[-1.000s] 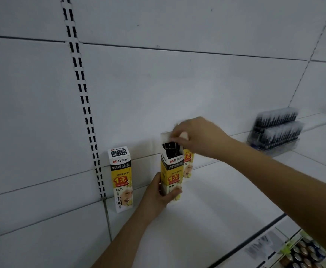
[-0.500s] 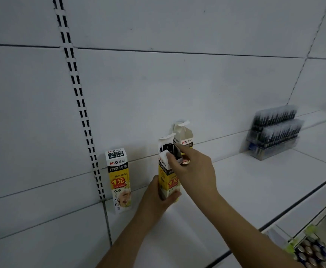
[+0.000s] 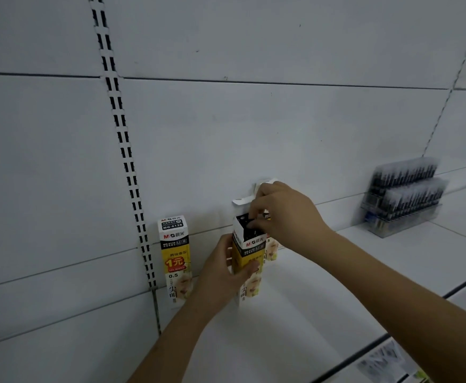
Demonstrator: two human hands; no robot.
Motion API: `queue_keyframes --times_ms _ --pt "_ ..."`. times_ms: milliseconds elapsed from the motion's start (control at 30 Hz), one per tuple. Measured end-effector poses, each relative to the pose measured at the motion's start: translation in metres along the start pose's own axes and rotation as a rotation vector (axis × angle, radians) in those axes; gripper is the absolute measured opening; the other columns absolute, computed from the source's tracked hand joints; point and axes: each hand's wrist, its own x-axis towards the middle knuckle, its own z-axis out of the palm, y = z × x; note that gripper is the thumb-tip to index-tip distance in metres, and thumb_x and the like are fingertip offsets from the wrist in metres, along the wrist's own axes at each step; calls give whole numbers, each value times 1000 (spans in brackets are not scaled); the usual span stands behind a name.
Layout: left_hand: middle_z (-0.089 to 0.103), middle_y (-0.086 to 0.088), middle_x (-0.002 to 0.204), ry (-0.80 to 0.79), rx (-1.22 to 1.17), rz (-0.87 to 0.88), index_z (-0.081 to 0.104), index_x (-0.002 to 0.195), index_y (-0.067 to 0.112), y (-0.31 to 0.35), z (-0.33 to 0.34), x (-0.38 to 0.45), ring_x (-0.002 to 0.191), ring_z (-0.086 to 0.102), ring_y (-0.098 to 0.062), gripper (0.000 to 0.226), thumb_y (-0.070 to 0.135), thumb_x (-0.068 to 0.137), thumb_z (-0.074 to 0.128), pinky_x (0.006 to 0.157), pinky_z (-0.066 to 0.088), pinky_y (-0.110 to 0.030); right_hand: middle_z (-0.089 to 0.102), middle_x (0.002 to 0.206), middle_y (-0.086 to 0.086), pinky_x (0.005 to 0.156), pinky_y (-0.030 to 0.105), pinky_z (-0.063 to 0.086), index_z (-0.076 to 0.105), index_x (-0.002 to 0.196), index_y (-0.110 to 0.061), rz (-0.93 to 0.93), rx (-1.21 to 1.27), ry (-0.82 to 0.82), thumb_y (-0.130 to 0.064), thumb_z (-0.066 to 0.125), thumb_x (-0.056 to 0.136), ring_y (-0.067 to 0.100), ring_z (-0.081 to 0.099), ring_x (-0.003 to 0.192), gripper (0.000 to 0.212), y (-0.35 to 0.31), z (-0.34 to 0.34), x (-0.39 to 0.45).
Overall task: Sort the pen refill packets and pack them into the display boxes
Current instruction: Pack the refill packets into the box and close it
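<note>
A tall yellow-and-white refill box (image 3: 249, 261) stands on the white shelf (image 3: 295, 313), its top flap open and black refill ends showing inside. My left hand (image 3: 223, 275) grips its lower body from the left. My right hand (image 3: 281, 217) is over the open mouth, thumb and fingers pinched at the refill ends. Behind that hand another open box (image 3: 270, 248) is mostly hidden. A shut box of the same kind (image 3: 175, 261) stands to the left against the back panel.
A clear display rack of dark pens (image 3: 404, 194) sits at the back right of the shelf. A slotted upright (image 3: 126, 150) runs down the back wall. The shelf's front edge (image 3: 392, 333) crosses the lower right, with price labels below.
My right hand has risen from the box's front face to its open mouth. The box behind is now mostly covered by that hand. My left hand keeps its grip.
</note>
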Motion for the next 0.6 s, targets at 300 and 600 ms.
queue_keyframes --times_ms 300,600 --pt "63 24 114 17 101 35 46 121 44 14 -4 3 104 58 11 49 29 85 75 77 47 -4 69 87 -17 64 24 44 74 88 -28 134 206 216 -29 66 90 7 59 81 9 5 -6 -3" --pt "61 24 113 31 66 -37 45 117 46 8 -2 0 100 57 14 47 28 85 75 74 49 -6 72 88 -10 76 32 57 69 91 -25 120 309 94 -17 66 90 7 67 84 9 9 -15 7"
